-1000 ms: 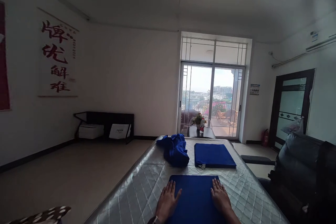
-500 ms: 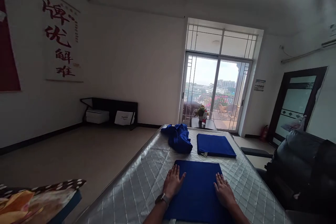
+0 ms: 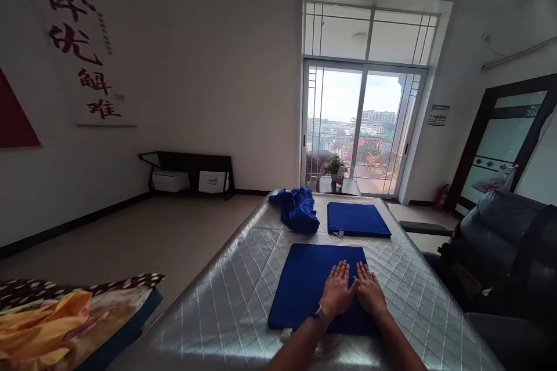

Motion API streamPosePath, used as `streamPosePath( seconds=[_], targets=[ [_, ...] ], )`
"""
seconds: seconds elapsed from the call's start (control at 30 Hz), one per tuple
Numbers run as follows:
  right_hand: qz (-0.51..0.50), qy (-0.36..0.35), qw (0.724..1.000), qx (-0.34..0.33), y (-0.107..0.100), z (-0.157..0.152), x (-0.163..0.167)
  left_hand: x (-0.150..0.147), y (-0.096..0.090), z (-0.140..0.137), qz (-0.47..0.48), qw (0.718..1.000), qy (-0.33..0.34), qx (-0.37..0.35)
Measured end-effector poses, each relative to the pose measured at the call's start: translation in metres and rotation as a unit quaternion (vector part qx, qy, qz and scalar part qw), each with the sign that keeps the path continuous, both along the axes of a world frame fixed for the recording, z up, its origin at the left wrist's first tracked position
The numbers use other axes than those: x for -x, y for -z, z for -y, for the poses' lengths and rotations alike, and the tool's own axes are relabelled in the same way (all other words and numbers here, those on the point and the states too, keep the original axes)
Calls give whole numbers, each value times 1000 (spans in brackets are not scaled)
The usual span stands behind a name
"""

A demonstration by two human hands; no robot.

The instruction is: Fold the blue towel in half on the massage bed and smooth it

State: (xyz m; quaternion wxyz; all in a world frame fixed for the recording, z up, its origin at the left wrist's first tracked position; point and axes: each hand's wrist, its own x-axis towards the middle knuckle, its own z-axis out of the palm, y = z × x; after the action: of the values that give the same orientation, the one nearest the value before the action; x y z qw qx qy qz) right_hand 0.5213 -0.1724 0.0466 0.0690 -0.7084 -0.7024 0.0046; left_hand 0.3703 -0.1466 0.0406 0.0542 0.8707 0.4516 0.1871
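Observation:
A blue folded cloth (image 3: pixel 300 284) lies flat before me, a small white tag showing at its near edge. My left hand (image 3: pixel 338 290) rests palm down on the cloth, right of its middle, fingers stretched out. Close beside it, my right hand (image 3: pixel 369 290) lies flat along the cloth's right edge, and the thumbs meet or nearly meet. Farther off sits a second folded blue cloth (image 3: pixel 357 219), neatly squared. To its left is a crumpled blue cloth (image 3: pixel 298 211) in a loose heap.
Everything blue lies on a table with a silver quilted cover (image 3: pixel 226 301). A black armchair (image 3: pixel 500 255) stands at the right. Patterned fabric (image 3: pixel 78 324) lies at the lower left. Behind the table, a small table holds a bottle (image 3: pixel 340 177) and a potted plant (image 3: pixel 334 166).
My left hand has slid right across the folded cloth from its left side to beside my right hand. The right hand stays near the right edge. My view has tilted downward.

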Motion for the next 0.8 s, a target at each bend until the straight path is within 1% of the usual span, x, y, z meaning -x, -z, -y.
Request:
streamPosePath(
  seconds=[0.07,0.1,0.17,0.23,0.3,0.4,0.47,0.5,0.57,0.67,0.8],
  targets=[
    [4,-5,1000,2,1,-1,-1,-11,4,7,-4,1000,12,18],
    [4,-3,1000,2,2,-1,-1,-9,4,9,-8,1000,8,25],
    [0,6,1000,3,2,-3,-1,8,2,9,-16,999,-11,30],
    [-7,15,1000,4,3,-5,0,40,-1,7,-27,998,-39,30],
    [-12,22,1000,7,4,-7,0,80,-1,4,-41,995,-81,30],
    [-16,25,1000,9,7,-9,0,138,3,3,-61,987,-146,25],
    [-14,22,1000,8,6,-9,1,164,7,5,-71,984,-161,15],
    [-12,21,1000,6,5,-8,1,171,8,7,-74,984,-162,13],
    [-13,21,1000,0,0,-5,3,178,9,10,-76,984,-160,15],
    [-16,20,1000,-15,-5,4,3,174,8,12,-67,984,-164,17],
    [-18,11,1000,-19,-4,29,0,174,9,11,-57,985,-162,14]
  ],
)
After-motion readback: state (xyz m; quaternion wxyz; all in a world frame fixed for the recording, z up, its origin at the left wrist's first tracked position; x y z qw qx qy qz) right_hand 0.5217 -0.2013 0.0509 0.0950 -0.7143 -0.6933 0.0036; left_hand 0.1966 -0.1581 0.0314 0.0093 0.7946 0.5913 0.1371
